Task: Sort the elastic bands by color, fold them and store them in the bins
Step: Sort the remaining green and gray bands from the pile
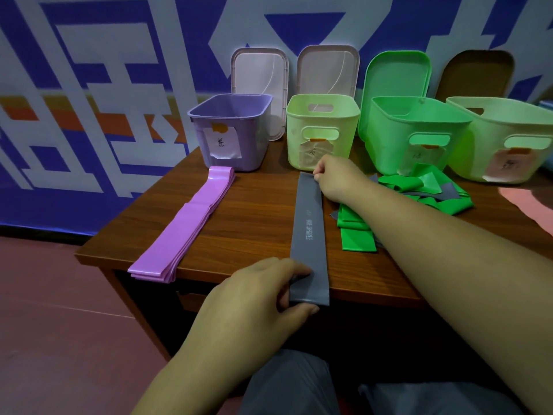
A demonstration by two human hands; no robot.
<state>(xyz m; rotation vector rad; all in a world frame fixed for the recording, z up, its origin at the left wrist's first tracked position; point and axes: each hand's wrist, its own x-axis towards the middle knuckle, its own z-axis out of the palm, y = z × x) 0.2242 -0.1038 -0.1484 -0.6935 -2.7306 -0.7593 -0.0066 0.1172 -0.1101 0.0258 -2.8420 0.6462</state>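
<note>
Hands clamp both ends of the gray band [308,229], flat on the tabletop [254,211]: left hand [257,295] pinching the near end at the front edge, right hand [338,179] the far end. Purple bands [185,226] lie stacked to its left, green bands [357,235] heaped to its right. Behind, the purple bin [233,130], pale green bin [321,130], green bin [413,139] and cream bin [508,136] hide their contents.

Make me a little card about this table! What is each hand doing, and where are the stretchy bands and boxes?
left hand: pinches the near end of the grey band
right hand: pinches its far end
grey band: laid straight on the table, overhanging the front edge
purple bands: flat stack left of it
green bands: loose pile right of it
back row: purple bin, pale bin, green bin, second pale bin
</note>
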